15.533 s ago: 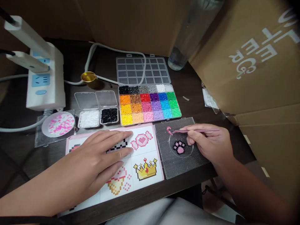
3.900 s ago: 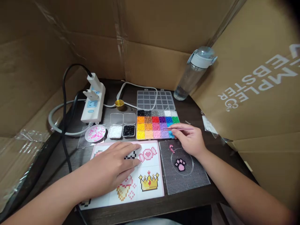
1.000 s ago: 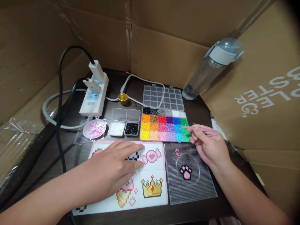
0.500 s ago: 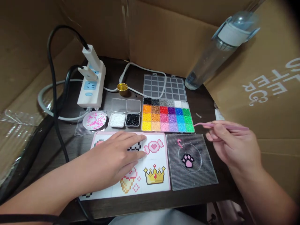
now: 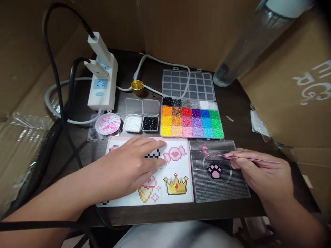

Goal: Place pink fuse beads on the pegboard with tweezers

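My left hand (image 5: pixel 134 167) rests on the pattern sheet (image 5: pixel 177 203), fingers stretched and slightly apart near the pink candy picture (image 5: pixel 175 154). In my right hand (image 5: pixel 263 174) is a pair of pink tweezers (image 5: pixel 245 158), pointing left over the clear pegboard (image 5: pixel 240 189). Their tips are just right of a small curved row of pink fuse beads (image 5: pixel 205 150). Whether a bead sits between the tips is too small to tell. A black-and-pink paw made of beads (image 5: pixel 214 172) lies lower on the board, within a round outline.
Behind the pegboard stands a sorted bead box (image 5: pixel 192 122) with its lid open. Small boxes of white beads (image 5: pixel 132 124) and black beads (image 5: pixel 150 124), a dish of pink and white beads (image 5: pixel 108 124), a gold cup (image 5: pixel 138 89), a power strip (image 5: pixel 103 86) with cables and a bottle (image 5: pixel 240 51) surround it.
My right hand has brought the tweezers from the bead box's right corner to above the pegboard, near the pink row. The left hand stays on the sheet. The view has tilted downward.
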The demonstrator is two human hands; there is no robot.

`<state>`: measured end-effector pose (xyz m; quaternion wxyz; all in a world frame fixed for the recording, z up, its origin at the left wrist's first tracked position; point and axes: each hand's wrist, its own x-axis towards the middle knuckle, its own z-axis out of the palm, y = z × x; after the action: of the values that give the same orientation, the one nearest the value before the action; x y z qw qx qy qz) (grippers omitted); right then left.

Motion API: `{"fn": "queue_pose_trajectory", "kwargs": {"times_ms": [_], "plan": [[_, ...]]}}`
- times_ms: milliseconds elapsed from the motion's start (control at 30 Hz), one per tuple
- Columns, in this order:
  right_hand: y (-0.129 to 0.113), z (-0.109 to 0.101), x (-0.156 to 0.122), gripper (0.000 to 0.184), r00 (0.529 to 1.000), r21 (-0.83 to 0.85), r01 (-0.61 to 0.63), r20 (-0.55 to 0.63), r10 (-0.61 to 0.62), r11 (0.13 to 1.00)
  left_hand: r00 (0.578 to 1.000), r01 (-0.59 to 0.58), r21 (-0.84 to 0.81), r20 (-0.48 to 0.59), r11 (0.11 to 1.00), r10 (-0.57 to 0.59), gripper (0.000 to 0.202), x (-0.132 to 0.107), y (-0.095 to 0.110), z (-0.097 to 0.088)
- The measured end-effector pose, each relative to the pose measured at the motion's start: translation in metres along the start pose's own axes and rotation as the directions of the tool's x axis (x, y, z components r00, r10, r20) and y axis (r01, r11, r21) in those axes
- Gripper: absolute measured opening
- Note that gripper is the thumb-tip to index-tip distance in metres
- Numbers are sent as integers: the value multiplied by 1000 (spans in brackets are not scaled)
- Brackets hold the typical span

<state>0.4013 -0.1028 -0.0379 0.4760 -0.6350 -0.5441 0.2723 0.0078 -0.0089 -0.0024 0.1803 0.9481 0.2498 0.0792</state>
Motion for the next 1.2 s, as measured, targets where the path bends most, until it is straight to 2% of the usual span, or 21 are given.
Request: {"fn": "queue_pose_trajectory", "kwargs": {"times_ms": [200,367,533,767,1033,1200], "plan": [[-5,1,-1,14,998,-72,50,45,-46,996,1000,-24,44,15,999,23,33,0,2,0],[-13,8,2,19,995,-103,91,51,-86,990,1000,2,21,10,1000,-3,36,-3,1,2],[-21,14,7,21,990,-72,133,64,-129,988,1000,15,0,-3,1000,-15,38,-4,-3,1],[-30,17,11,27,987,-49,130,100,-125,990,999,1,-23,-33,1000,-2,40,-3,-6,1],[-30,17,12,31,974,-75,209,110,-200,975,1000,10,30,-29,1000,-9,41,-4,-3,1],[-31,17,12,35,976,-71,194,119,-185,978,999,7,30,-33,1000,-6,41,-4,-4,2]]}}
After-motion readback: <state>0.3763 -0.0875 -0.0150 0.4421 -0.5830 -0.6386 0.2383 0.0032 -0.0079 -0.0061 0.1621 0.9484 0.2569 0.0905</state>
